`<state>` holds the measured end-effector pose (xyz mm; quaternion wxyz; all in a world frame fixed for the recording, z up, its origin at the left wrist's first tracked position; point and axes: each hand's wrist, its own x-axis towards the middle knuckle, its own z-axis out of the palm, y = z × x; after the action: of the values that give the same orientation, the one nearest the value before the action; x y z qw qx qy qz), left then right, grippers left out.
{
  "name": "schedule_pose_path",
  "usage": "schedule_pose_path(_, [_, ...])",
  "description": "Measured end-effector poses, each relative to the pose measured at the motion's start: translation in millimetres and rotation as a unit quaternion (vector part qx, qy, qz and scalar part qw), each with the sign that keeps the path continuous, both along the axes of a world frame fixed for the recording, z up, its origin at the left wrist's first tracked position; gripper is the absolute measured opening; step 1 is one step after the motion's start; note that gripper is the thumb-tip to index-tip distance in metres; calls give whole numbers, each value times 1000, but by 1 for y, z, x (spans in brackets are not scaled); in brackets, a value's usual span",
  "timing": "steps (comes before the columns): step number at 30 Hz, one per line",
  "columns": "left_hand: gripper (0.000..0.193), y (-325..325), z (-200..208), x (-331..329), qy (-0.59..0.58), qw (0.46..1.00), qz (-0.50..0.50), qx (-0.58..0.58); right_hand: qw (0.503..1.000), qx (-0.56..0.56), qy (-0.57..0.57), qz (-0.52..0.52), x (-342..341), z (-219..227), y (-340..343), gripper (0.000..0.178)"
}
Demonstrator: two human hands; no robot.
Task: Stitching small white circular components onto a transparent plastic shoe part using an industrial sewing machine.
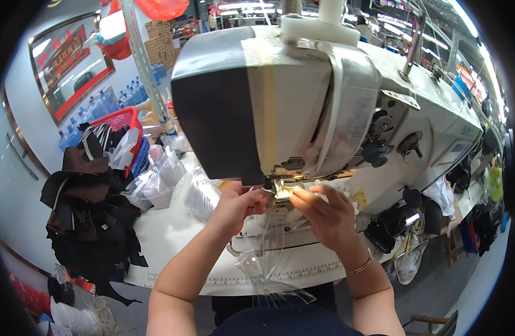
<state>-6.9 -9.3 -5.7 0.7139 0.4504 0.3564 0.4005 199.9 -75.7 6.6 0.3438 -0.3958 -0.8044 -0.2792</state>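
Beneath the sewing machine head [294, 106], pinching with left hand [236, 207], curling right hand [328, 215] at metal parts [282, 193]; cannot tell either grip's contents.

Single fisheye view from the wearer's head, downward and forward onto nearby hands [235, 210] and sewing machine [294, 106]
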Motion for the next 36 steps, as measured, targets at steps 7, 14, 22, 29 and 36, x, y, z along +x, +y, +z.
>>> schedule_pose_path(7, [9, -24, -5, 19, -79, 992, 102, 9, 998, -9, 56, 41, 19, -1, 33, 28])
schedule_pose_path(14, [15, -4, -19, 8, -9, 993, 53, 101, 989, -21, 103, 103, 27, -9, 51, 36])
schedule_pose_path(22, [7, -2, -15, 6, -84, 996, 3, 14, 932, -158, 325, 34, -7, -32, 1, 10])
schedule_pose_path(29, [4, -14, -27, 19, -190, 979, 68, 21, 757, -467, 446, 101, 15, -25, -2, 15])
schedule_pose_path(36, [7, -21, -27, 27, -195, 972, 127, 16, 698, -486, 501, 159, 25, -12, 13, 9])
